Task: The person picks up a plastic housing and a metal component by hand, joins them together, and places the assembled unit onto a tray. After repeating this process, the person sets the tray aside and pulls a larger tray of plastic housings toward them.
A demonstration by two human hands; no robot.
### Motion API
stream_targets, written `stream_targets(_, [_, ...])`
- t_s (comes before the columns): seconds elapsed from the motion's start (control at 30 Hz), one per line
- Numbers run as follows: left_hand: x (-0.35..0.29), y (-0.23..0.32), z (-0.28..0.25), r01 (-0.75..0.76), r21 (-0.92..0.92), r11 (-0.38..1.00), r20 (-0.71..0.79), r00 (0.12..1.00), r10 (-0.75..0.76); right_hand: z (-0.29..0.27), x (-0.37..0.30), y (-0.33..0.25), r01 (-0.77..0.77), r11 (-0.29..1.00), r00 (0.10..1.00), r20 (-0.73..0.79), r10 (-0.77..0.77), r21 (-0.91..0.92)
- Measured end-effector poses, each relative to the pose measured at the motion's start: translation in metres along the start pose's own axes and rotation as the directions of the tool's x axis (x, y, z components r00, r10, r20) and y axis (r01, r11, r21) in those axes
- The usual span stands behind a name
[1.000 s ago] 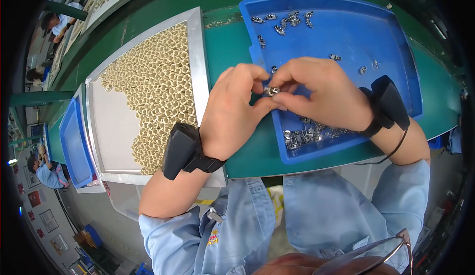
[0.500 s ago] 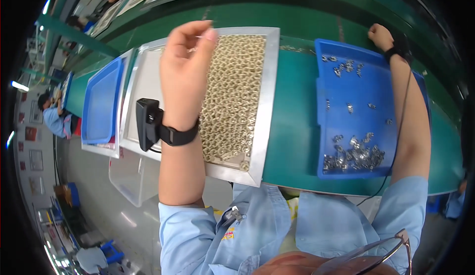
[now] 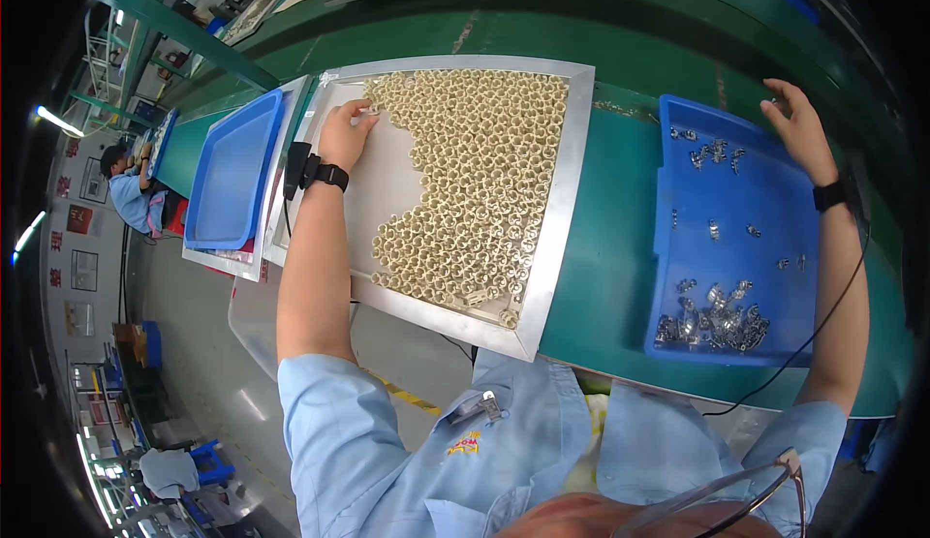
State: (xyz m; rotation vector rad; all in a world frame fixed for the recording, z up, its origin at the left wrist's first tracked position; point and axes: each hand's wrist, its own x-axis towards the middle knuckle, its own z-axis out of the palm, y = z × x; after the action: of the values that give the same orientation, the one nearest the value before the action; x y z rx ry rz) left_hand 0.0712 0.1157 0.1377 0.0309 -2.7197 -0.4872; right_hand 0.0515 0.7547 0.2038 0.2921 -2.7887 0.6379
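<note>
My left hand [image 3: 347, 136] is over the bare left part of a shallow metal-framed tray [image 3: 573, 151]. Its thumb and forefinger pinch a small part at the upper left edge of the rows; the part's exact shape is hard to make out. Many small pale-gold ring-like parts [image 3: 484, 141] stand close together across the tray. To the right, my right hand [image 3: 802, 131] is raised above the far right corner of a blue bin [image 3: 727, 262], fingers apart and holding nothing. Shiny silver metal parts [image 3: 717, 320] lie heaped at the bin's near end, with some scattered farther back.
Left of the tray, a shallow blue tray [image 3: 232, 175] rests on another framed panel. A cable [image 3: 823, 320] runs from my right wrist across the bin's near corner. The green bench [image 3: 605, 238] shows between tray and bin. Other people work farther off [image 3: 131, 194].
My left hand has moved left and down to the edge of the parts, uncovering more of the tray. My right hand has gone from curled to spread. The whole view has shifted a little.
</note>
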Motion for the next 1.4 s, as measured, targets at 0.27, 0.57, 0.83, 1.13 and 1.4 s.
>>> stream_targets(0.27, [0.001,0.024,-0.016,-0.015,0.041,0.999,-0.025,1.000,0.016,-0.006,-0.083,-0.088,-0.002,0.984,0.964,0.263,-0.046,0.177])
stream_targets(0.57, [-0.058,0.175,-0.043,0.027,-0.668,0.744,0.116,0.991,0.068,0.016,-0.113,-0.108,0.290,0.954,0.904,0.307,-0.298,0.073])
stream_targets(0.83, [-0.133,0.299,-0.023,-0.176,-0.784,0.595,0.219,0.819,0.531,0.024,-0.114,-0.096,-0.044,0.950,0.894,0.437,-0.101,0.310])
stream_targets(1.13, [-0.131,0.308,0.008,-0.266,-0.715,0.647,0.209,0.801,0.561,0.007,-0.111,-0.124,-0.300,0.749,0.866,0.498,-0.046,0.591])
stream_targets(1.4, [-0.127,0.303,0.017,-0.068,-0.829,0.555,0.289,0.797,0.530,0.022,-0.112,-0.144,-0.135,0.695,0.903,0.376,-0.207,0.706])
